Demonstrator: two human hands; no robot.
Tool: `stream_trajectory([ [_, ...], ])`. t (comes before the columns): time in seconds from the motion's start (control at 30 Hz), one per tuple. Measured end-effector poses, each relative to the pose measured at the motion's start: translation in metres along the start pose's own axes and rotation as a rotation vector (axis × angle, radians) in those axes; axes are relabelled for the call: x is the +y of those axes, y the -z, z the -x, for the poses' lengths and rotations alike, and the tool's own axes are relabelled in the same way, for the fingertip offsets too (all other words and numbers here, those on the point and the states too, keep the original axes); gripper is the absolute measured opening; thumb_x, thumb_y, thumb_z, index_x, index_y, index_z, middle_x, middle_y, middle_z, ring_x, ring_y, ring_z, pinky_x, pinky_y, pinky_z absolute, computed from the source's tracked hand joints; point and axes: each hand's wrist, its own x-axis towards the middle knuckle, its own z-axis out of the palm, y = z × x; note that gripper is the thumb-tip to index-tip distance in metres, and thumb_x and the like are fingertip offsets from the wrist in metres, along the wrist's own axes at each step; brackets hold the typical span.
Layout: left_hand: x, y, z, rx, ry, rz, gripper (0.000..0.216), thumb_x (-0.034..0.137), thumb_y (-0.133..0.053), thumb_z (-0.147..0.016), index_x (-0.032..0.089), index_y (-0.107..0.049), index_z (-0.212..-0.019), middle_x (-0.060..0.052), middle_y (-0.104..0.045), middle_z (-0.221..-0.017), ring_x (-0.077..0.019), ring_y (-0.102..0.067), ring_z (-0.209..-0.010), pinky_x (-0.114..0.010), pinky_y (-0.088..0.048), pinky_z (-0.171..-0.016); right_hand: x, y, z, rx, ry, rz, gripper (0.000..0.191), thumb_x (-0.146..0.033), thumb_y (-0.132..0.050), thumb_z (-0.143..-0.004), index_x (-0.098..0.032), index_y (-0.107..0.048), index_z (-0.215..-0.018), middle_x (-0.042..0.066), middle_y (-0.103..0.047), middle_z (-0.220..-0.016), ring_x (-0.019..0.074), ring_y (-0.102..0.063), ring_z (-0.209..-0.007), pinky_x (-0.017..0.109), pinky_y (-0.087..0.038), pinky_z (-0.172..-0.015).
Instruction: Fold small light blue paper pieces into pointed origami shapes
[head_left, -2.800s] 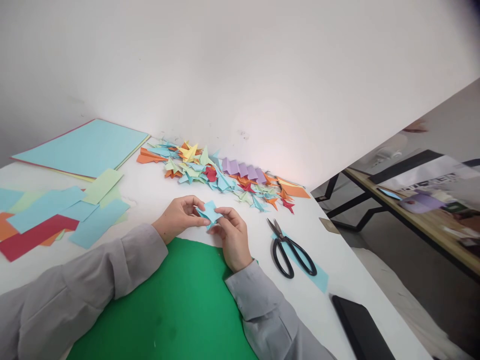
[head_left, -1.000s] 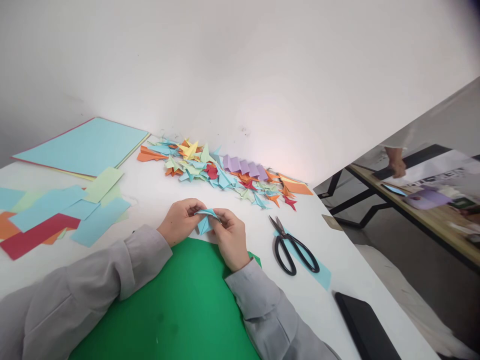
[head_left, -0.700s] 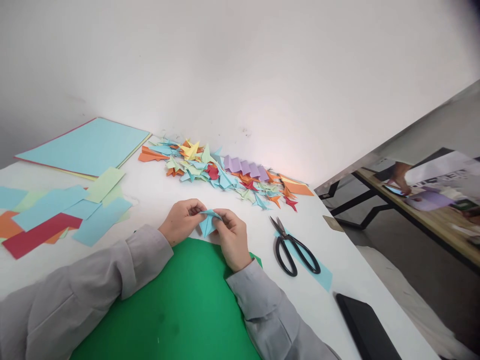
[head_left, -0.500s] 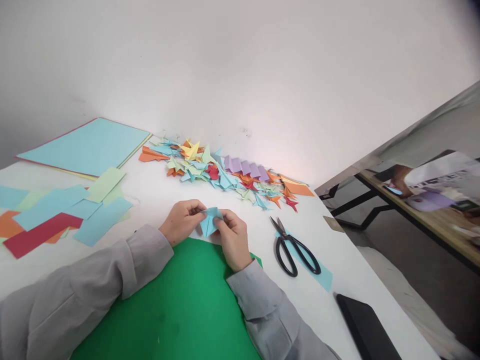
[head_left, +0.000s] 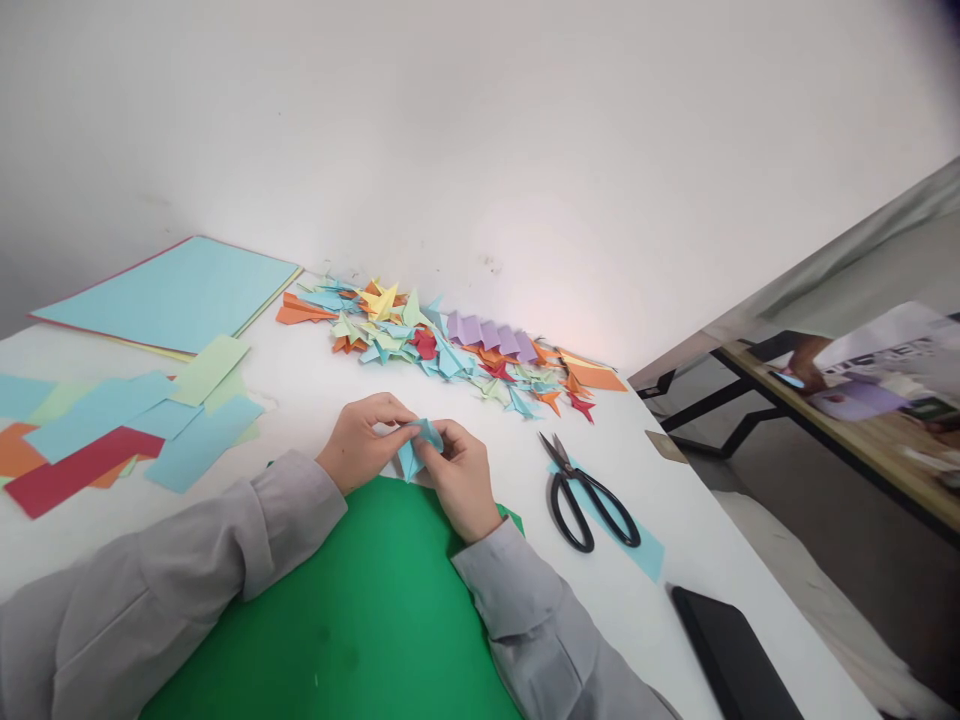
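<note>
A small folded piece of light blue paper (head_left: 410, 458) is pinched between my two hands, above the near edge of the white table. My left hand (head_left: 365, 440) grips its left side between thumb and fingers. On the other side, my right hand (head_left: 461, 475) has thumb and fingers closed on the paper's upper right part. Fingertips cover some of its folds. Beyond the hands lies a long heap of folded paper pieces (head_left: 450, 357) in several colours. Black-handled scissors (head_left: 574, 490) rest to the right on a light blue paper strip (head_left: 651, 556).
Loose coloured paper strips (head_left: 97, 420) overlap at the left, with large paper sheets (head_left: 180, 290) behind them. A black flat object (head_left: 735, 650) lies near the right edge. Green material (head_left: 337, 610) covers my front. Another person's arm (head_left: 810, 360) is at a wooden table (head_left: 847, 425).
The blue paper's upper part is now drawn closer together between my fingers. My right hand has shifted slightly left, nearer to my left hand.
</note>
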Motion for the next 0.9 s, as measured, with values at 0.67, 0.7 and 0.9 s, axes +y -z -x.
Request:
stream_trajectory([
  [0.67,0.0015,0.0014,0.0028,-0.064,-0.16,-0.08,0.015,0.024,-0.055,-0.077,0.02,-0.07,-0.079,-0.005,-0.065,-0.078,-0.0152,-0.059,-0.076,-0.027,-0.047,-0.071,-0.0039,-0.0007,0.001,-0.045,0.049,0.068,0.007,-0.021,-0.053,-0.07,-0.017,-0.059,-0.072,-0.004,-0.052,-0.058,0.0111,-0.042,-0.051,0.024,-0.036,-0.05],
  [0.7,0.002,0.0015,0.0027,-0.062,-0.156,-0.071,0.016,0.023,-0.055,-0.078,0.02,-0.07,-0.08,-0.005,-0.065,-0.079,-0.0151,-0.059,-0.077,-0.027,-0.048,-0.071,-0.0038,-0.0008,0.001,-0.048,0.044,0.06,0.008,-0.02,-0.053,-0.07,-0.018,-0.059,-0.073,-0.004,-0.052,-0.058,0.011,-0.042,-0.051,0.024,-0.037,-0.05],
  [0.9,0.0063,0.0016,0.0006,0.03,-0.039,0.011,0.023,0.027,-0.048,-0.082,0.017,-0.068,-0.082,-0.006,-0.066,-0.083,-0.0143,-0.06,-0.078,-0.026,-0.048,-0.07,-0.0027,0.0003,-0.0007,0.001,-0.032,-0.013,0.009,-0.021,-0.054,-0.068,-0.018,-0.061,-0.073,-0.002,-0.057,-0.061,0.0122,-0.047,-0.053,0.025,-0.039,-0.051],
])
